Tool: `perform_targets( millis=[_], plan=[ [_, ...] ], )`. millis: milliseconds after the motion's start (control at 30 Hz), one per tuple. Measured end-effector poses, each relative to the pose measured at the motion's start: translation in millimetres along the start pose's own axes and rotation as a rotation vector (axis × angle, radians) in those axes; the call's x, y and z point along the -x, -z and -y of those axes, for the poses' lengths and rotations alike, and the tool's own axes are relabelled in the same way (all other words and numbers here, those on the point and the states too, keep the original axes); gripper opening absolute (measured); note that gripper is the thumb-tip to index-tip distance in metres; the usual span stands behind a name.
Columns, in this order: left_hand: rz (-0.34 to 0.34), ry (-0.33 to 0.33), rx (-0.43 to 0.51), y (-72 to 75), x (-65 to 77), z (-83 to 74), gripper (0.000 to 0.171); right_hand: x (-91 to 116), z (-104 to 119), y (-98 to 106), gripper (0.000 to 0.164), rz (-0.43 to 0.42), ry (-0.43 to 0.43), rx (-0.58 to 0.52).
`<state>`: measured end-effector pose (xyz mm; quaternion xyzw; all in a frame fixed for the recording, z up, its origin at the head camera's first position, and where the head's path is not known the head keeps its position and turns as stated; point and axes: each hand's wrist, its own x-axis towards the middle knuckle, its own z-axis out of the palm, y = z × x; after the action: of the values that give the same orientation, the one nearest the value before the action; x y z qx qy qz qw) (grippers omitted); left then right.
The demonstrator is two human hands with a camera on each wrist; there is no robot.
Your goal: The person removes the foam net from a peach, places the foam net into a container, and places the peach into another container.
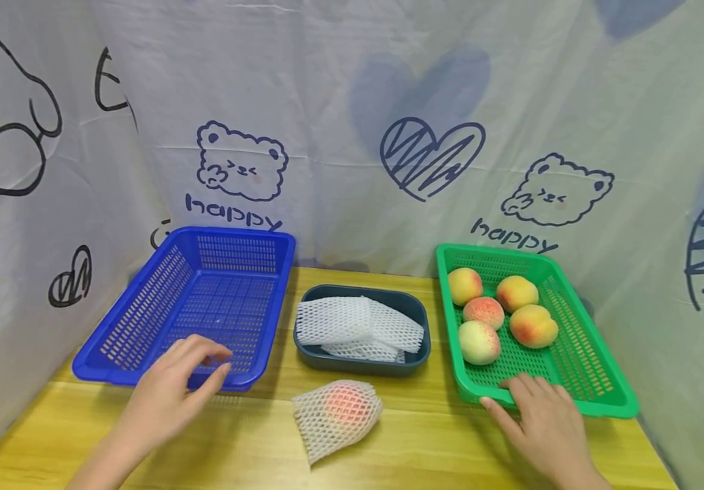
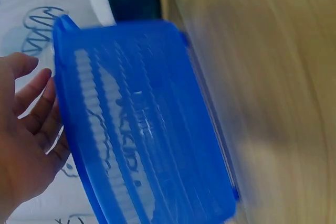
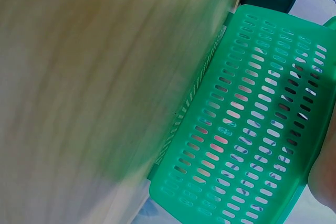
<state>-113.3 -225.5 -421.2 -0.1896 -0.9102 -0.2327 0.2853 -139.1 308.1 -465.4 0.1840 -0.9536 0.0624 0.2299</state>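
Note:
My left hand [image 1: 174,388] is over the front edge of the blue basket [image 1: 278,299], fingers loosely bent and thumb apart, with nothing between them. In the left wrist view, its fingers [image 2: 39,116] lie just beyond the basket rim. At the green basket [image 1: 590,327], my right hand [image 1: 544,422] is at the front rim, fingers over the edge and thumb spread to the left. Only a sliver of that hand shows in the right wrist view. Between the hands, a peach in a white foam net [image 1: 342,415] lies on the table.
A dark blue tray [image 1: 358,366] with several white foam nets [image 1: 333,320] stands between the baskets. Several peaches [image 1: 533,327] sit in the green basket's left and rear part. A printed cloth [image 1: 339,136] hangs behind and beside the wooden table [image 1: 254,442].

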Motion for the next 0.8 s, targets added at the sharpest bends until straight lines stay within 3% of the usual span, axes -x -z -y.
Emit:
perform_targets(
  millis=[133, 267, 600, 800],
  plan=[
    [0.038, -0.044, -0.169, 6.2, 5.3, 16.3, 0.016, 0, 0, 0, 0.033, 0.003, -0.001, 0.001],
    [0.109, -0.058, -0.244, 8.8, 9.3, 28.2, 0.014, 0, 0, 0, 0.033, 0.001, 0.000, -0.001],
    [0.165, -0.156, -0.302, 3.5, 13.7, 44.3, 0.029, 1, -1, 0, 0.032, 0.003, 0.001, 0.002],
    [0.172, -0.177, -0.331, -0.2, 14.9, 46.4, 0.037, 0, -1, 0, 0.033, 0.003, -0.004, 0.004]
  ],
)
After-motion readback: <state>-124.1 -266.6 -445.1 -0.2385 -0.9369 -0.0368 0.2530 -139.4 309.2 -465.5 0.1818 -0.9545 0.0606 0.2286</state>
